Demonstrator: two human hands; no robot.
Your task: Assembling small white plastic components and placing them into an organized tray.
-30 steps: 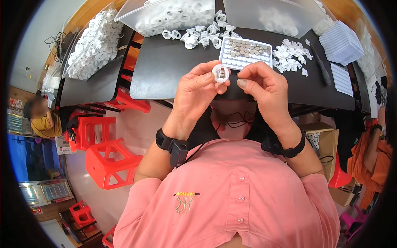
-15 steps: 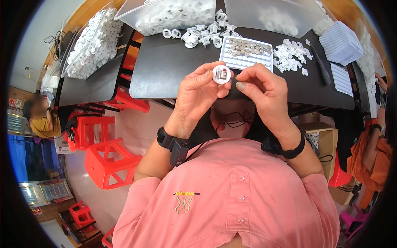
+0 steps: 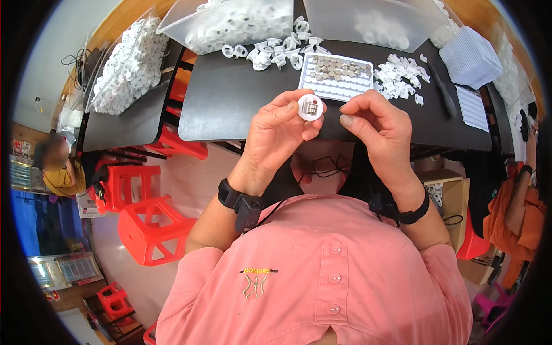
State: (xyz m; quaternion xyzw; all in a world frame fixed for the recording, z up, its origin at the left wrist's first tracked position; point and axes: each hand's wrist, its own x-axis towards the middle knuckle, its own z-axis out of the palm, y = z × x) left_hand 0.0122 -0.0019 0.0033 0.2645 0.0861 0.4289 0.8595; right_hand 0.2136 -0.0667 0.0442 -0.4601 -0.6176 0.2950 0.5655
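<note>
Between the thumb and fingers of my left hand (image 3: pixel 275 129) is a small round white plastic housing (image 3: pixel 310 107), its open face turned up to show metal pieces and a small dark red spot inside. A short gap to the right of it, my right hand (image 3: pixel 379 125) is closed, thumb and index finger brought together. Whatever they pinch, if anything, is too small to make out. Beyond both hands lies a white tray (image 3: pixel 338 92) with rows of round pockets, its far part filled with silvery button cells (image 3: pixel 336 70).
Loose white ring-shaped parts (image 3: pixel 261 57) and a pile of small white pieces (image 3: pixel 401 77) flank the tray. Clear bins (image 3: pixel 241 29) stand behind. To the right are a dark slim tool (image 3: pixel 443 89) and stacked trays (image 3: pixel 470 60). Red stools (image 3: pixel 150 227) stand at left.
My right hand has drawn away to the right from the white housing, widening the gap. My left hand keeps its hold, the housing slightly turned. The view has shifted a little.
</note>
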